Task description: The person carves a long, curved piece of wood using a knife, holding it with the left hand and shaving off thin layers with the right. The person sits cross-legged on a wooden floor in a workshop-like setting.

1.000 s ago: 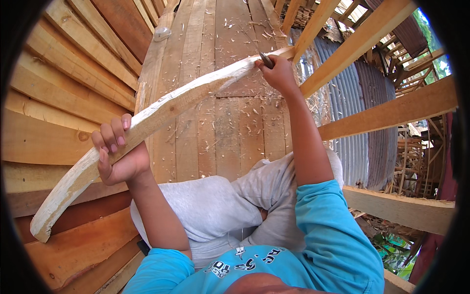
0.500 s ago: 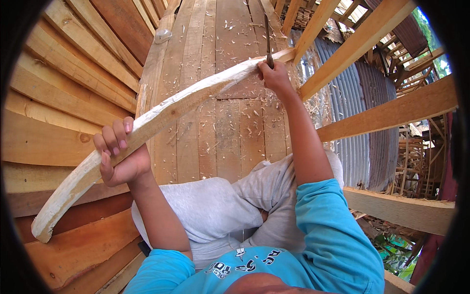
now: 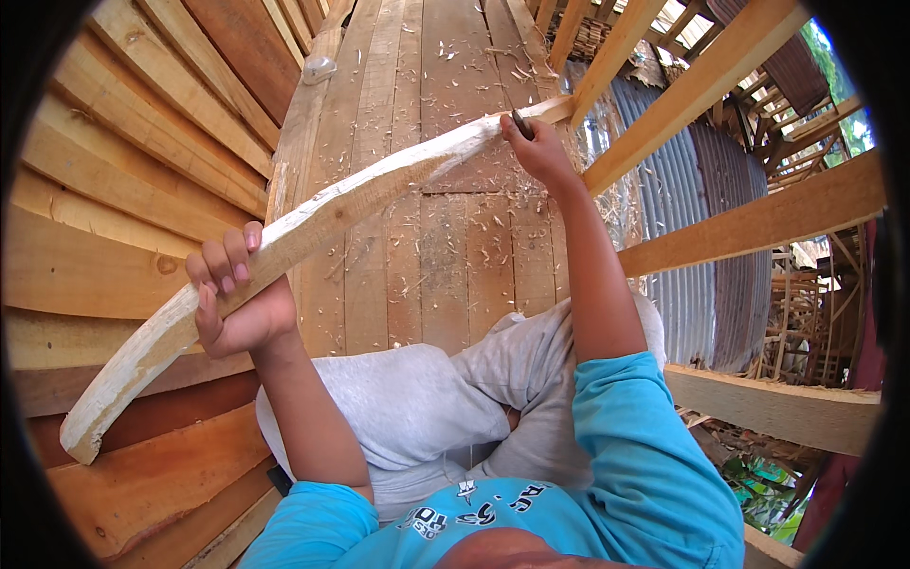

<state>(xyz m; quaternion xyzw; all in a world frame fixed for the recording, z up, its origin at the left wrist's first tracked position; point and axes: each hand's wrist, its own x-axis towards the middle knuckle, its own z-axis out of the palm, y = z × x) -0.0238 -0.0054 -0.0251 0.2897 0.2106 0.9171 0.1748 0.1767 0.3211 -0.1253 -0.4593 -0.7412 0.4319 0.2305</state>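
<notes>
A long curved piece of wood (image 3: 351,194), pale and whittled along its upper edge, slants across the view from lower left to upper right. My left hand (image 3: 242,294) is wrapped round its lower left part, fingers over the top. Near the far right end, my right hand (image 3: 538,150) grips a long thin knife by its dark handle (image 3: 521,124). The knife's blade points away from me and shows only as a faint thin line. That hand rests close against the wood; whether the blade touches it I cannot tell.
Pale shavings (image 3: 488,223) litter the plank floor (image 3: 445,313) under the wood. Stacked boards (image 3: 104,256) line the left side. Slanted wooden rails (image 3: 758,223) and corrugated metal sheets (image 3: 678,218) stand at right. A small clear container (image 3: 319,69) sits at the far left. My legs (image 3: 398,389) are folded in front.
The knife has turned in my right hand, so its blade leans left and looks thinner. The left hand keeps its hold, and the wood has barely moved.
</notes>
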